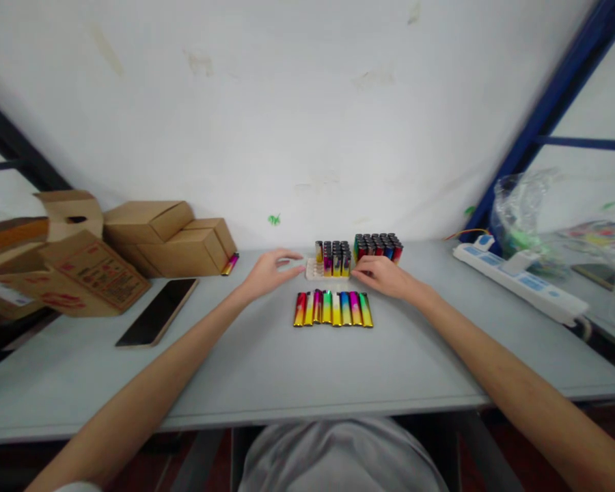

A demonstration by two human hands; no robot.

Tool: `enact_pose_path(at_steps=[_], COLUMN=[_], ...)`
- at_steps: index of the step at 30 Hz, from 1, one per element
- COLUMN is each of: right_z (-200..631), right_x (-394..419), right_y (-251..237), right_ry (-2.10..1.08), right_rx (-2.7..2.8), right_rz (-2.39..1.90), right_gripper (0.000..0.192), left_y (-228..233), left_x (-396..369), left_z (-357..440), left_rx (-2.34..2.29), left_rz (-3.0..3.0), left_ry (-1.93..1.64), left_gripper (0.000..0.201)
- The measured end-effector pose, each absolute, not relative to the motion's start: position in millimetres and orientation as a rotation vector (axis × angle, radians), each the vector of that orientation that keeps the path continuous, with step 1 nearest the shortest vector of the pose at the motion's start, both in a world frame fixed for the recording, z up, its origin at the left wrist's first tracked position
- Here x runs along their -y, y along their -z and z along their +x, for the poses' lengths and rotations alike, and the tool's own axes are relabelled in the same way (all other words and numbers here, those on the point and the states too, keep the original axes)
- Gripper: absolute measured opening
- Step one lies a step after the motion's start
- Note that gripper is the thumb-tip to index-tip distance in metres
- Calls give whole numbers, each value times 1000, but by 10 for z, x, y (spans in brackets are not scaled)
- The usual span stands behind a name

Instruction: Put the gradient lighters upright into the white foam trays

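A small white tray (315, 270) stands in the middle of the table, its right part filled with upright lighters (337, 263) in shiny gold and purple with black tops. One more lighter (318, 251) stands at its back left, and bare holes show in the left part. My left hand (271, 275) is just left of the tray, thumb and fingers apart, holding nothing. Close by the tray's right end is my right hand (384, 277), fingers bent and slightly apart; whether they touch it I cannot tell. In front lies a row of several colourful lighters (333, 309).
Behind my right hand stands a block of upright lighters (376, 247). Cardboard boxes (169, 242), an opened carton (92, 273), a phone (158, 313) and a single lighter (230, 264) are at left. On the right lie a white power strip (520, 280) and a clear plastic bag (523, 212).
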State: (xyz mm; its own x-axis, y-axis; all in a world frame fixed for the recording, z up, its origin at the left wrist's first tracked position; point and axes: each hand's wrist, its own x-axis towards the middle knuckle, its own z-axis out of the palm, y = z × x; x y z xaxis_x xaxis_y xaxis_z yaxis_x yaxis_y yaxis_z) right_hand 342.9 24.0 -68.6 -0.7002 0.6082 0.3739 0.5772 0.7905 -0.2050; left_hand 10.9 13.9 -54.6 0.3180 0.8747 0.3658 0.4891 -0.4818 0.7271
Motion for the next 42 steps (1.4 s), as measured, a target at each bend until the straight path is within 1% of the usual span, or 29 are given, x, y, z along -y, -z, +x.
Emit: enact_pose_path(at_steps=[1,3,5,7,9,10,11,14,15,16,17,21,22,24,26,29,32,35,37,40,42], right_z=[3429,3433,3437,3440,3440,3440,3439,3437,3436,3435,3434,3429,3429,3427,3426,3424,3433,3455,3452,3348,3194], right_x=[-238,-241,-247,-253,-255,-255,-255,-253,-253,-252,-251,-243,-240,-236,-236,-246,-263,-262,-220,-49,138], right_y=[685,688,694,699,702,703,704,709,711,713,714,707,704,700,702,720,731,692,627,500,432], right_ry=[-100,-102,-104,-106,-113,-117,-123,-137,-138,-137,-136,-125,-125,-131,-138,-131,-124,-90,-64,-72,-93], right_rx=[2555,2558,2563,2565,2562,2559,2557,2550,2549,2549,2550,2565,2568,2571,2571,2575,2576,2566,2544,2487,2478], right_rz=[-888,-882,-884,-890,-889,-886,-880,-869,-867,-865,-864,-870,-875,-881,-880,-873,-860,-872,-884,-834,-708], right_gripper=[33,32,33,34,34,34,34,34,35,35,35,35,36,36,36,36,35,36,37,37,34], left_y=[511,453,420,416,429,436,441,434,423,409,393,344,344,367,408,453,443,415,410,424,433], left_x=[-46,102,201,263,298,305,306,278,263,251,241,247,254,259,246,206,185,202,216,208,178], left_z=[57,-10,-24,3,43,60,70,55,38,17,-4,-74,-81,-83,-74,-57,-53,-54,-55,-54,-49], left_rx=[-1187,-1150,-1107,-1074,-1057,-1043,-1025,-992,-1000,-1019,-1044,-1137,-1148,-1162,-1177,-1220,-1236,-1215,-1213,-1179,-1130], left_rz=[2126,2200,2316,2420,2457,2465,2472,2475,2460,2444,2436,2498,2509,2506,2502,2507,2526,2512,2433,2233,2106], left_ry=[-943,-755,-571,-434,-390,-384,-387,-446,-482,-517,-543,-488,-450,-389,-365,-388,-444,-554,-690,-894,-1015], left_gripper=[43,44,55,73,80,77,70,40,36,36,43,88,94,99,93,72,59,50,45,42,42])
